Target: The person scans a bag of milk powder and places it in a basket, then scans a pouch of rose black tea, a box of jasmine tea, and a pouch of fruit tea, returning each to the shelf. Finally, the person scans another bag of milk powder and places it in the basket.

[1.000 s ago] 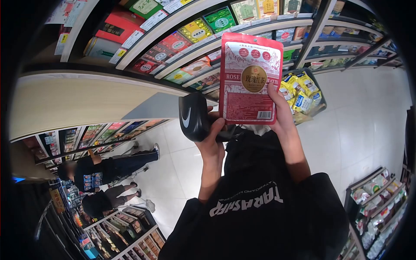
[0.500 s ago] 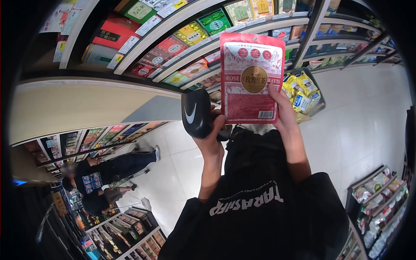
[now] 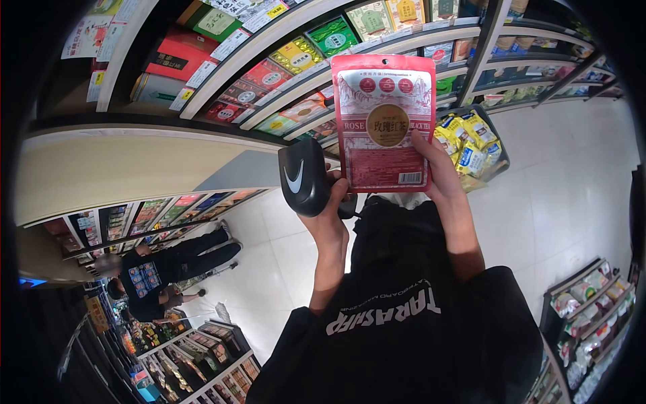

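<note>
My left hand (image 3: 328,212) is wrapped round the handle of a black barcode scanner (image 3: 303,176) with a pale curved mark on its head. Its thumb tip is right at the lower left edge of a tea pouch (image 3: 385,161). The red and white pouch, labelled "Rose Black Tea", is held upright with its printed front and the barcode at its lower right facing me. My right hand (image 3: 441,168) grips the pouch along its right edge, thumb on the front and the other fingers hidden behind.
Shelves of boxed goods (image 3: 296,55) with price tags curve across the top. A crate (image 3: 501,161) of yellow packets (image 3: 474,131) sits on the floor beyond my right hand. Two people (image 3: 145,279) stand in the aisle at left. A display rack (image 3: 585,303) holds bagged goods at lower right.
The pouch has shifted slightly left, still in my right hand. The scanner has barely moved. At left, the nearer person's legs have changed position.
</note>
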The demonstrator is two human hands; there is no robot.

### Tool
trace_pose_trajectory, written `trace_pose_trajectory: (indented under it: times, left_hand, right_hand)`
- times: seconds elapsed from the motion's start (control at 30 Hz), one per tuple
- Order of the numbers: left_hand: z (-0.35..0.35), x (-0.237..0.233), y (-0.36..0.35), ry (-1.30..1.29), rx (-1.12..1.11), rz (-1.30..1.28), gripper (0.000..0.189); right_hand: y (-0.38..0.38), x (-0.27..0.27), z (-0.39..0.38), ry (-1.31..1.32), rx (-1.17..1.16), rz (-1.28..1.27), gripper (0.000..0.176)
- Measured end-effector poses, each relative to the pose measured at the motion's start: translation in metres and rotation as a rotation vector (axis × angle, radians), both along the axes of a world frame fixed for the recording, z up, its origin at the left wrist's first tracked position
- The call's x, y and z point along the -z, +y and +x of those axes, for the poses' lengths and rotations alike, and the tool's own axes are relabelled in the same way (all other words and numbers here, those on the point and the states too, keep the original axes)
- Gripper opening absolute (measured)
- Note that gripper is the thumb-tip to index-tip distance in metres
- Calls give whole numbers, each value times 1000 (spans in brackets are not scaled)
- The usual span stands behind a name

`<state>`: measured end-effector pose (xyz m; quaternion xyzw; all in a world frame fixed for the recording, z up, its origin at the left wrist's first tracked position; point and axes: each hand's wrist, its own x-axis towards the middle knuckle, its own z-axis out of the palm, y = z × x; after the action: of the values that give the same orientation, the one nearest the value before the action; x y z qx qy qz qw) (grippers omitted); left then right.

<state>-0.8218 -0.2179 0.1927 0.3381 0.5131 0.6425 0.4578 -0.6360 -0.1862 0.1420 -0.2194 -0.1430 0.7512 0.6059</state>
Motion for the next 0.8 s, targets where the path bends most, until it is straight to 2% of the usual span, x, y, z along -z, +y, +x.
trace_pose_trajectory:
  times: [0.27, 0.8]
  left_hand:
    - [4, 3, 2, 95, -2, 19, 50]
    - [19, 8, 3, 267, 93, 150, 50]
  right_hand:
    - [3, 0, 5, -53, 10, -11, 36]
    - [7, 14, 16, 163, 69, -25, 38]
